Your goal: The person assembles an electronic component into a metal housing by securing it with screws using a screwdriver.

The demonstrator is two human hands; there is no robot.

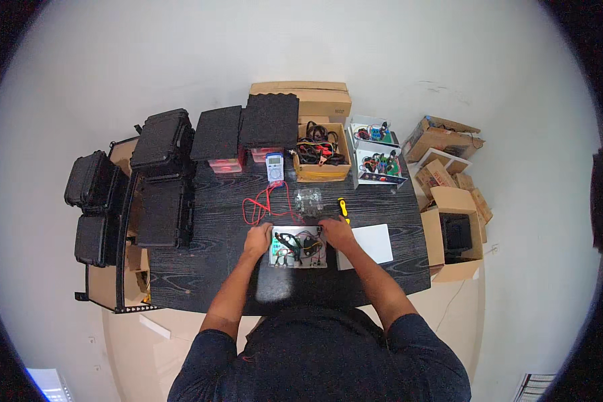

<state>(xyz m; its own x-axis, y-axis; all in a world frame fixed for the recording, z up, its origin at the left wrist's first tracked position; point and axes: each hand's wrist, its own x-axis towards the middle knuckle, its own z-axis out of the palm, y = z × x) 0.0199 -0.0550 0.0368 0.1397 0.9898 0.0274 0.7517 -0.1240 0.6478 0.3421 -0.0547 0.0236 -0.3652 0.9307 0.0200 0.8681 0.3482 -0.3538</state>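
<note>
An open shallow metal case (pixel 299 266) with wires and electronic parts inside lies in front of me on the table. My left hand (pixel 258 240) is closed on its far left side. At the far right corner my right hand (pixel 336 232) grips the case, with its fingertips partly hidden beside a small dark part. Black cables (pixel 288 242) loop over a green circuit board (pixel 277 247) inside. Just beyond the case lies a clear plastic organizer (pixel 309 200) of small parts. A yellow-handled tool (pixel 343 208) lies past my right hand, and a white panel (pixel 374 245) is beside my right forearm.
A blue-grey multimeter (pixel 275 169) with red leads (pixel 253 209) sits farther back. Behind are a cardboard box of cables (pixel 321 175) and two open electronics cases (pixel 380 164). Black hard cases (pixel 164 211) line the left side. An open carton (pixel 435 241) stands off the table's right edge.
</note>
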